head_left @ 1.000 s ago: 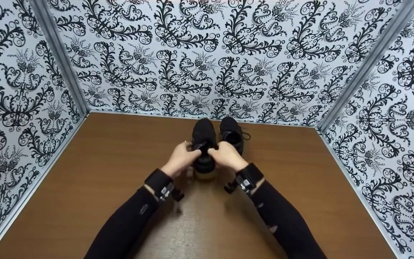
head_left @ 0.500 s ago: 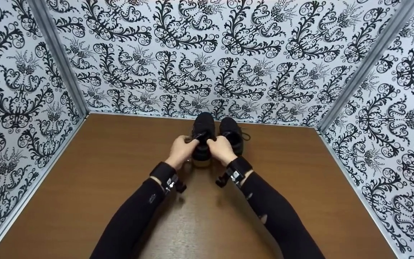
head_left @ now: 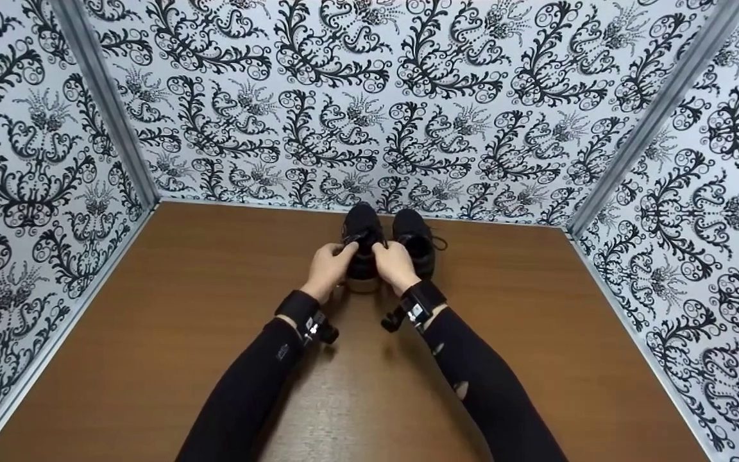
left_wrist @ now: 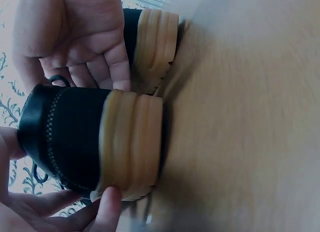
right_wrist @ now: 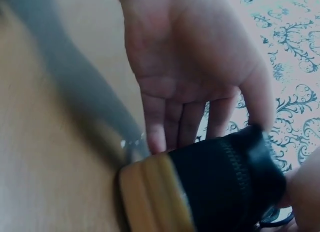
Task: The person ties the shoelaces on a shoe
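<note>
A black lace-up shoe (head_left: 362,224) with a thick tan sole points its toe at the back wall. My left hand (head_left: 330,266) holds its left side, thumb at the collar. On the opposite side my right hand (head_left: 396,264) grips it the same way. In the left wrist view the heel of this shoe (left_wrist: 75,137) sits between both hands, its ridged sole close over the tabletop. The right wrist view shows my right fingers (right_wrist: 156,137) along the side of the shoe (right_wrist: 215,187). Just right stands the matching shoe (head_left: 410,224), partly behind my right hand.
The brown wooden tabletop (head_left: 228,308) reaches to patterned black-and-white panels (head_left: 318,96) at the back and sides. Grey metal posts (head_left: 110,109) stand at the corners. A loose lace loop (head_left: 439,243) sticks out right of the second shoe.
Both hands have moved the held shoe away from me toward the back wall, level with its mate. Over the last half second it has shifted only slightly. The second shoe has stayed put.
</note>
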`<control>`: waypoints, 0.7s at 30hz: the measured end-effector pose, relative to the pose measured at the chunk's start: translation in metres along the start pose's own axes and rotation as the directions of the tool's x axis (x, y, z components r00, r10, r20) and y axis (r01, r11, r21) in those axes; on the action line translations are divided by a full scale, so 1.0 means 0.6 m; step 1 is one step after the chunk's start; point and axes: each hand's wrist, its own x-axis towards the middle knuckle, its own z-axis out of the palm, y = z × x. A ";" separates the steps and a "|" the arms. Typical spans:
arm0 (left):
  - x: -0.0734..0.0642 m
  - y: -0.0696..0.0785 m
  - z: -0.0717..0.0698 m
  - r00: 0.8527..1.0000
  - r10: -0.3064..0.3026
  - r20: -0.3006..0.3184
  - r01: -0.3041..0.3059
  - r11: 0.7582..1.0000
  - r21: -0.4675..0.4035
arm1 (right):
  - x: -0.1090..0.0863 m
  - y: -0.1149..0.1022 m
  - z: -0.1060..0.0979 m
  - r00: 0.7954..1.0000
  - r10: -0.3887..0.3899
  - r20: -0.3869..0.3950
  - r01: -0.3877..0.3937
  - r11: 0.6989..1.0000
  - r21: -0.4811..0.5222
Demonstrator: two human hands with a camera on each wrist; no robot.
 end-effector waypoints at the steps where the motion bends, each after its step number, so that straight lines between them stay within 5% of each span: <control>1: 0.001 -0.003 0.002 1.000 -0.003 -0.003 0.003 1.000 -0.011 | 0.002 0.004 0.002 1.000 -0.001 -0.005 0.001 1.000 -0.004; 7: 0.003 -0.011 0.002 1.000 0.011 -0.001 -0.011 1.000 -0.001 | -0.034 -0.003 -0.003 1.000 -0.003 0.015 0.003 1.000 0.000; 12: -0.007 -0.023 -0.005 0.998 0.023 0.055 -0.023 1.000 -0.008 | -0.058 0.025 -0.014 0.995 -0.088 0.040 0.090 0.995 -0.036; 17: -0.019 -0.034 -0.024 0.990 0.094 0.103 -0.095 0.995 0.007 | -0.097 0.062 -0.043 0.953 -0.300 0.032 0.302 0.948 -0.098; 21: -0.025 -0.038 -0.052 0.976 0.184 0.120 -0.193 0.979 0.068 | -0.144 0.057 -0.089 0.925 -0.380 -0.018 0.377 0.921 -0.094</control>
